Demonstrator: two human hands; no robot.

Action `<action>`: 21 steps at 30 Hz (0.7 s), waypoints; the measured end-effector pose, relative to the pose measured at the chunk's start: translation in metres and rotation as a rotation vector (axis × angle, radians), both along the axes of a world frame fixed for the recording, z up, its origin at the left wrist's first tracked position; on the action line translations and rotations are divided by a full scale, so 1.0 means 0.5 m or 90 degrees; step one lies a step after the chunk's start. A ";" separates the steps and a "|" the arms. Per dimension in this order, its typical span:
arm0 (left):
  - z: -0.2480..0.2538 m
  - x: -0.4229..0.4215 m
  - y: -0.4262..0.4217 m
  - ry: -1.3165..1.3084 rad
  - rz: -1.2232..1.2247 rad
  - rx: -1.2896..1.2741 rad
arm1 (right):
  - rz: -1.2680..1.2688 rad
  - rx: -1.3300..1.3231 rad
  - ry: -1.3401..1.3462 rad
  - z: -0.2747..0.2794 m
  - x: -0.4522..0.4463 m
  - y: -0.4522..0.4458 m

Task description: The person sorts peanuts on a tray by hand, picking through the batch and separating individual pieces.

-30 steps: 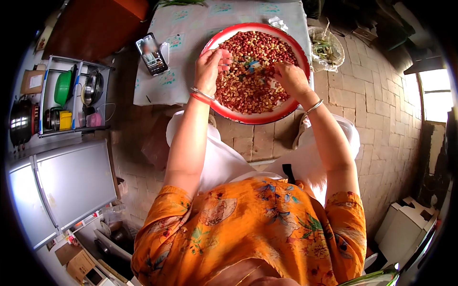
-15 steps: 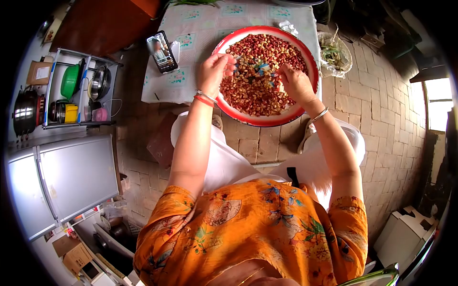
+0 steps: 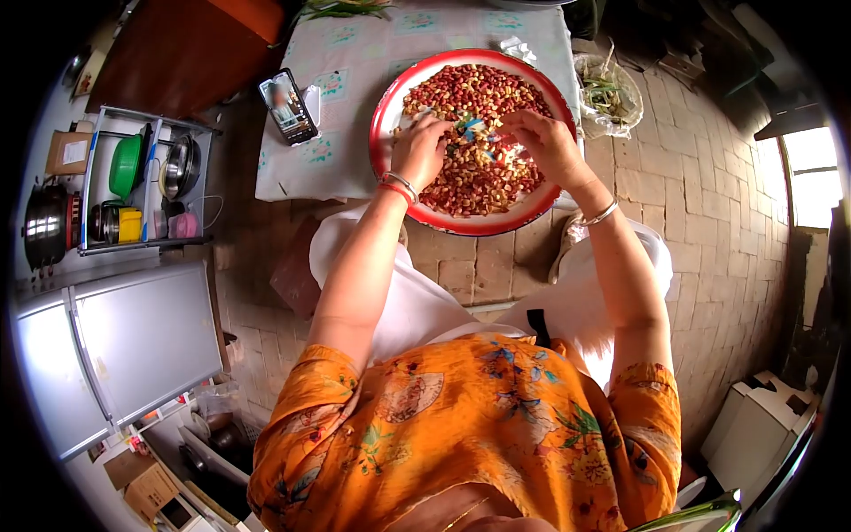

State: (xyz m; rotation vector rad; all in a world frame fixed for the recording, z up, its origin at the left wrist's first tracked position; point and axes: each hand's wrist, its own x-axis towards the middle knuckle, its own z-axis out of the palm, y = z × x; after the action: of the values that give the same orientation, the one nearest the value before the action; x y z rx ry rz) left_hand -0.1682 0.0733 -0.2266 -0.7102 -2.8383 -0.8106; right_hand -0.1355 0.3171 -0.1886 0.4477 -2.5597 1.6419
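Note:
A large round enamel tray point(image 3: 383, 144) with a red rim holds many small red and pale-yellow kernels point(image 3: 483, 188) that look like peanuts. Its painted floral bottom shows through a gap near the middle. My left hand point(image 3: 420, 149) is over the tray's left side, its bent fingers closed down close to the kernels. Over the right side, my right hand point(image 3: 548, 146) has its fingers curled inward toward the left hand, thumb near the fingertips. Whatever either hand pinches is too small or hidden to make out.
The tray rests on a table with a patterned cloth point(image 3: 306, 177). A propped phone point(image 3: 289, 108) stands left of it, with crumpled white paper point(image 3: 517, 49) behind. A lined basket point(image 3: 625, 97) of plant scraps sits to the right. Shelves of pots and a fridge point(image 3: 146, 324) stand at left.
My left hand has moved from the tray's left rim inward and down to the kernels. My right hand stays over the right side, fingers slightly less tightly curled. The view has shifted slightly.

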 end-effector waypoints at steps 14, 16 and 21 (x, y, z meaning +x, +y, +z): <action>-0.051 -0.020 -0.009 -0.065 0.122 0.180 | -0.089 0.309 0.121 0.016 0.027 0.020; -0.029 -0.015 0.002 -0.001 0.094 0.102 | -0.065 0.364 0.117 0.003 0.013 0.003; -0.056 -0.033 0.025 0.029 0.126 0.034 | -0.141 0.382 0.126 0.032 -0.016 0.040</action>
State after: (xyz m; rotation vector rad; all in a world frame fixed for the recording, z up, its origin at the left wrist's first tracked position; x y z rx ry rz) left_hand -0.1847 0.0857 -0.2545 -0.4272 -2.7770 -0.8238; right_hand -0.1435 0.3373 -0.1723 0.3167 -2.7802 0.7008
